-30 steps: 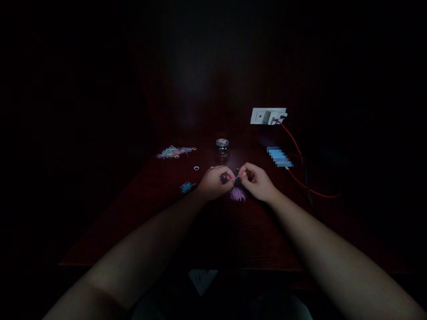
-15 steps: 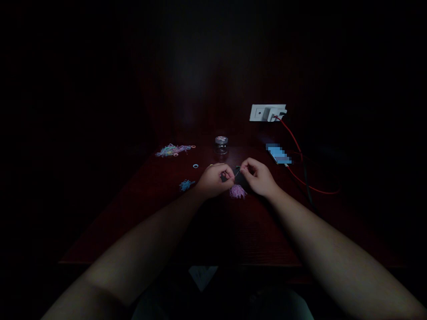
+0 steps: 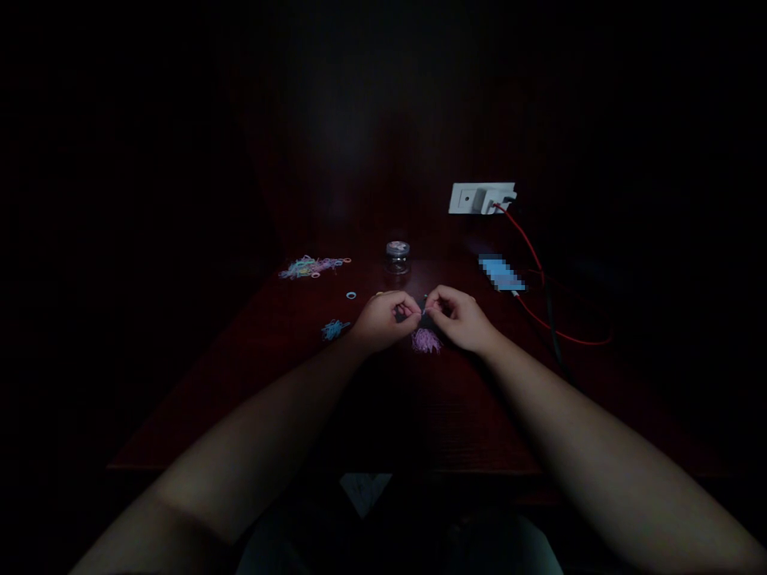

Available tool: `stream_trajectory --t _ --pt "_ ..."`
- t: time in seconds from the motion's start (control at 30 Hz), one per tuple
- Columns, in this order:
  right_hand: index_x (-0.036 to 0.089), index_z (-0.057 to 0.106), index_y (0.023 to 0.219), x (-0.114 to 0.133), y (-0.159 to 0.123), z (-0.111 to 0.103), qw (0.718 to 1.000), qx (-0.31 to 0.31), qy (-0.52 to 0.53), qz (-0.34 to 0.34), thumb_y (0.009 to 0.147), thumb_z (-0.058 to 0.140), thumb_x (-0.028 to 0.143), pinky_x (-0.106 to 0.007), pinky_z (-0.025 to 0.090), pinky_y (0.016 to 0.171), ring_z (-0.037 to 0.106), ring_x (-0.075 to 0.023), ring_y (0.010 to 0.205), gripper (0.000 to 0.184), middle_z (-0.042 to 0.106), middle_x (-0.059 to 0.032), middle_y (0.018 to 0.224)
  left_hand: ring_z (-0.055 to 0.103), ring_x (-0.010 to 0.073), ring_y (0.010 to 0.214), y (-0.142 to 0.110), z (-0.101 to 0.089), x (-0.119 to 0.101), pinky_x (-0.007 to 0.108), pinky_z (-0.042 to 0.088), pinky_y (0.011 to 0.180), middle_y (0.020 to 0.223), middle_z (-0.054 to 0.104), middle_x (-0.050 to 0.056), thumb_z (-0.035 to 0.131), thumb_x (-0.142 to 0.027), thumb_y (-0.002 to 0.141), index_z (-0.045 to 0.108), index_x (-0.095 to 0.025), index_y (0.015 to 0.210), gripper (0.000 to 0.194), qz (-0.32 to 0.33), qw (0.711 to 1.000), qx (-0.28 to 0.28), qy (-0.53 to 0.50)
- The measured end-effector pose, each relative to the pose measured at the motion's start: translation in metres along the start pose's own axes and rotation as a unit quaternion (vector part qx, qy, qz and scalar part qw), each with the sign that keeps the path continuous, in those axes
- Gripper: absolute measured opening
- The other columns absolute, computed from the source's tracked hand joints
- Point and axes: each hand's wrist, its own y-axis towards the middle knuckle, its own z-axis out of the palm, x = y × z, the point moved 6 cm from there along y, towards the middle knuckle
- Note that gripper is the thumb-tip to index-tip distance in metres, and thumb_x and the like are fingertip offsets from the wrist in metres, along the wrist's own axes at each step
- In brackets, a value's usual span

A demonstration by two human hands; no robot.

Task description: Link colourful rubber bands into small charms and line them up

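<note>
A: Where do the hands meet

B: Over a dark red tabletop (image 3: 252, 367), a person's left hand (image 3: 387, 321) and right hand (image 3: 460, 321) face each other, fingertips almost touching, each thumb and forefinger pressed together

A: And in their grasp

B: A tiny pale strand (image 3: 423, 312) bridges the narrow gap, apparently pinched from both sides; it is too small and dim to tell its exact form

A: What lies closest

B: A purple heap of bands (image 3: 426, 342), just on the near side of the fingertips; whether a finger brushes it cannot be told

A: To the left

B: A blue heap of bands (image 3: 334, 329) near the left wrist, a single blue ring (image 3: 351, 295) just beyond it, and a mixed-colour heap (image 3: 308, 268) farther out, well apart from the left hand

A: And beyond the hands

B: A clear lidded jar (image 3: 398, 259) upright past the left hand, a phone (image 3: 501, 273) past the right, joined to a red cable (image 3: 527, 236)
</note>
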Motion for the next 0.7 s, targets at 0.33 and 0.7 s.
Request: stream_trajectory --t 0.33,0.7 --pt "0.016 0.055 0.078 -0.0052 0.0008 0.0014 0.999 -0.004 0.046 0.007 0.076 0.053 0.013 -0.025 0.038 0.060 0.046 -0.0117 0.062 0.004 0.051 0.0004 0.069 0.056 0.0106 0.066 -0.0007 -0.0037 0.0060 0.021 0.045 0.059 0.074 0.065 0.002 0.063 -0.023 0.077 0.064 -0.015 0.081 0.009 -0.031 0.999 -0.034 -0.003" --pt "0.016 0.055 0.076 -0.0015 0.0007 -0.0011 1.000 -0.004 0.011 0.002 0.076 0.052 0.012 -0.025 0.039 0.062 0.050 -0.0126 0.066 0.006 0.055 -0.0006 0.071 0.057 0.0106 0.067 0.0003 -0.0055 0.0072 0.022 0.044 0.059 0.075 0.065 0.002 0.062 -0.023 0.076 0.064 -0.016 0.081 0.009 -0.039 0.998 -0.052 0.005"
